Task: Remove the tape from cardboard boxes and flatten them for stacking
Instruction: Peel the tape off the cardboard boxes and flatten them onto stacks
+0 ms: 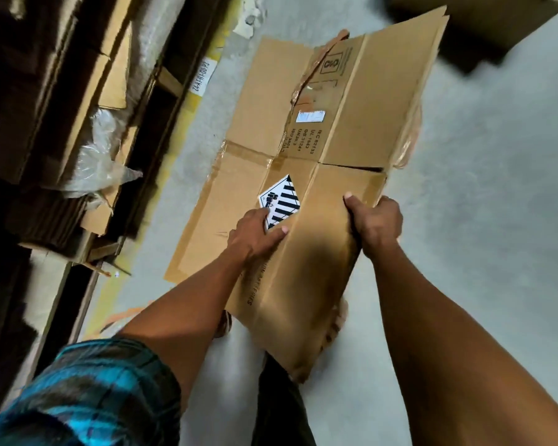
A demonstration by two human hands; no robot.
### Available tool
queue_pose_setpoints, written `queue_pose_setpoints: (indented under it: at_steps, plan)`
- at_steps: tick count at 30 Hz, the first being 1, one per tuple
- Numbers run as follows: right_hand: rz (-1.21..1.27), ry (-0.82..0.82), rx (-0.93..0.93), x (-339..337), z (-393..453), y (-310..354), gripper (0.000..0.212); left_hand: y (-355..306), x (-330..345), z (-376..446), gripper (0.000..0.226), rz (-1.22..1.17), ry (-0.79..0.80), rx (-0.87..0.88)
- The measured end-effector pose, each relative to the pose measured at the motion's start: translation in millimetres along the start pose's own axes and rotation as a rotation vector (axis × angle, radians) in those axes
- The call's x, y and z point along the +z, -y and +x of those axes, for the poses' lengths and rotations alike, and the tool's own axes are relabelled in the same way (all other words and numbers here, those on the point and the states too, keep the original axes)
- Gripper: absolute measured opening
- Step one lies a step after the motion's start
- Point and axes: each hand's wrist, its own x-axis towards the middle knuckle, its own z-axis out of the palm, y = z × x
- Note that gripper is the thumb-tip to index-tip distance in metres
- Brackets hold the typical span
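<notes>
Left hand (255,231) flat on striped diamond label (284,196), right hand (376,223) tight around "UL 1642" cardboard box (345,123) edge

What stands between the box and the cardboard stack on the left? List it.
Nothing visible on the floor between them. Crumpled plastic film lies on top of the stack. The left hand rests on the box and the right hand grips its edge.

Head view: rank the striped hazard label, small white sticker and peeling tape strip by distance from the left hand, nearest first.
1. Striped hazard label, under the left hand's fingers.
2. Small white sticker, farther up the cardboard box.
3. Peeling tape strip, near its far end.
</notes>
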Motion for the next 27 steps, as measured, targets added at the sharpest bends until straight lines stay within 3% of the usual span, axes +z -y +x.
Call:
queue_pose_setpoints:
  at_steps: [2,6,10,14,19,23,27]
  plan:
    - [0.037,-0.029,-0.100,4.1,-31.5,25.5,0.056,-13.0,-1.4,-17.9,0.080,-0.138,-0.007,0.019]
    - [0.008,-0.057,-0.247,4.4,-89.5,78.6,0.037,-46.8,-20.2,-57.6,0.037,-0.483,-0.173,-0.010]
    - [-0.046,-0.075,-0.289,-27.9,-134.0,134.2,0.024,-68.0,-55.8,-81.8,0.044,-0.649,-0.255,-0.095]
    - [-0.051,-0.085,-0.337,-76.5,-160.4,174.2,0.025,-77.8,-92.2,-86.2,0.057,-0.770,-0.254,-0.160]
    - [-0.052,-0.008,-0.429,-108.8,-171.7,186.3,0.030,-94.3,-109.0,-84.5,0.050,-0.866,-0.166,-0.206]
    - [-0.003,0.122,-0.471,-129.6,-170.5,189.6,0.040,-94.3,-118.5,-70.6,0.078,-0.943,-0.151,-0.280]
    - [0.068,0.199,-0.513,-148.7,-170.0,188.8,0.041,-92.3,-136.1,-61.7,0.076,-0.980,-0.132,-0.258]
